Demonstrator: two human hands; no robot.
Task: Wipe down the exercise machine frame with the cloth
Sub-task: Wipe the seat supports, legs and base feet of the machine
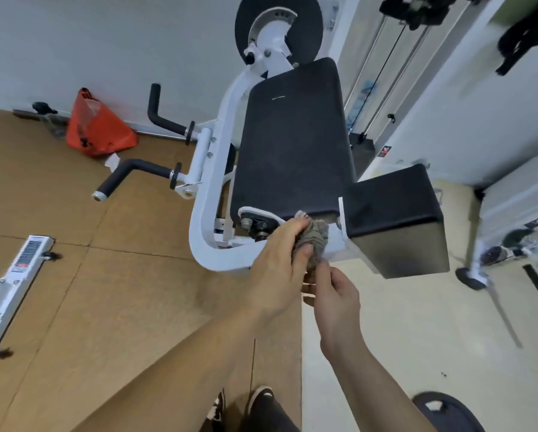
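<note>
Your left hand [277, 266] reaches in from the lower left and grips the cloth [317, 236], a crumpled grey wad. Its fingers [294, 227] curl over the top of the wad and the thumb [303, 251] closes against its underside, so the cloth bulges out to the right of your fingertips. The wad rests against the white frame [205, 213] of the exercise machine, at the near crossbar just below the bottom edge of the long black pad [292, 135]. It sits between the bolted pivot [258, 226] on its left and the smaller black pad [392, 210] on its right.

Your right hand [334, 296] comes up from the lower right, just beside the left. Its thumb and forefinger [322, 271] pinch the lower tail of the cloth, which hangs under the left thumb; the other fingers are loosely curled beneath. Both hands touch the cloth, and they are nearly touching each other.

Two black-gripped handles [155, 116] stick out from the left of the frame. An orange bag [99, 126] lies on the brown floor [74, 275] by the wall.
</note>
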